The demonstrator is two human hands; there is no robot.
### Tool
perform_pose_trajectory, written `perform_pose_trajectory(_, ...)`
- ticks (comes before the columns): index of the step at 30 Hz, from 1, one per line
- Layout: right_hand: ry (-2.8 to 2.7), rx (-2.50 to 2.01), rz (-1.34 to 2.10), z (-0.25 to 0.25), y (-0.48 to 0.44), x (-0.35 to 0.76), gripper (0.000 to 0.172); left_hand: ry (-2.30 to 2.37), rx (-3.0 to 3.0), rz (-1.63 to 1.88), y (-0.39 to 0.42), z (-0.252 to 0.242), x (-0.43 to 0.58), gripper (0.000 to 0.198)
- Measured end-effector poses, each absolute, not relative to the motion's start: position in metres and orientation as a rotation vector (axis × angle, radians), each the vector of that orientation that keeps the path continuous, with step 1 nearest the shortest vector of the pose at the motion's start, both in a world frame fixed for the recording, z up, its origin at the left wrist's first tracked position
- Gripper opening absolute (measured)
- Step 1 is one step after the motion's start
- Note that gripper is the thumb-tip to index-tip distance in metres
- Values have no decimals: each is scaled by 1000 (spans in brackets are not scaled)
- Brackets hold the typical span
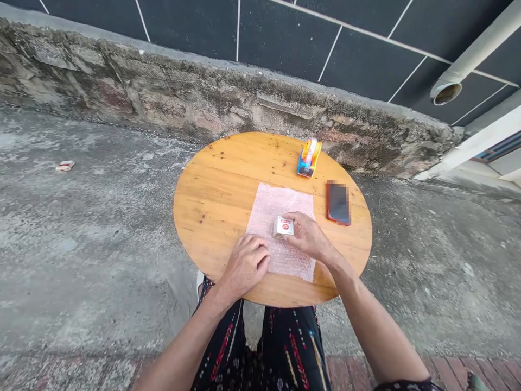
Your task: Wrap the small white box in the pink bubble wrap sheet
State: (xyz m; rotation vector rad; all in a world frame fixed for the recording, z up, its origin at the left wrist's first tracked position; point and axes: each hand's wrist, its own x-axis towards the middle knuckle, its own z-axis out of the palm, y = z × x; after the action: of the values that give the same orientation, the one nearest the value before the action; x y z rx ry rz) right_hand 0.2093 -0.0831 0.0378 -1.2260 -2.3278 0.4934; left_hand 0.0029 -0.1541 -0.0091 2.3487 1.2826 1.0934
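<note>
A small white box with red print [284, 226] is on a pinkish sheet of bubble wrap [264, 209] near the middle of the round wooden table. My right hand [308, 236] grips the box from its right side, thumb and fingers at its near and far edges. Beside the lower left edge of the wrap rests my left hand [246, 263], its fingers curled together at the sheet; whether they pinch anything is hidden.
A blue and yellow tape dispenser [309, 158] stands at the table's [211, 201] far side. Right of the wrap lies a phone with a red edge [338, 203]. Behind the table runs a stone wall base [171, 103]; a pipe [468, 65] juts out at upper right.
</note>
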Motion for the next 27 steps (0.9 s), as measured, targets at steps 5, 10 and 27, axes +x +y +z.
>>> perform_pose_trajectory(5,-2302,-1241,517,35,-83,209,45,1286,2337,1096,-155,-8,3,16)
perform_pose_trajectory(10,-2333,-1247,484,36,-85,209,46,1289,2345,1095,-155,-8,3,15)
perform_pose_trajectory(27,-2297,-1237,479,31,-87,209,43,1305,2414,1085,-156,-9,4,15)
